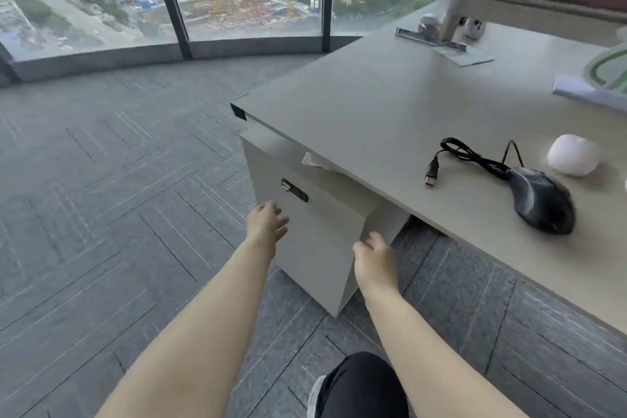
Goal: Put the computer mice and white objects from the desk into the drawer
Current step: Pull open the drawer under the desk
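I have both bare hands reaching down toward the grey pedestal drawer unit (315, 224) tucked under the corner of the pale grey desk (390, 105). My left hand (266, 222) is spread, fingers loose, near the drawer front just below the small black lock plate (294, 190); whether it touches the panel I cannot tell. My right hand (375, 256) is half curled at the right edge of the front panel and holds nothing. I judge the step in hand to be getting the drawer open, since nothing has gone in yet.

The black wired computer mouse (543, 202) lies on the desk, its cable looped and its USB plug (431, 175) resting near the desk edge. The round white soft object (573, 154) sits just beside it, further from me.

To do this well, I want my fingers hooked behind the panel edge rather than pushing flat on it, and I pull straight toward me with both hands evenly. A scrap of white paper (314, 159) pokes out above the drawer; it could jam, so I go slowly.
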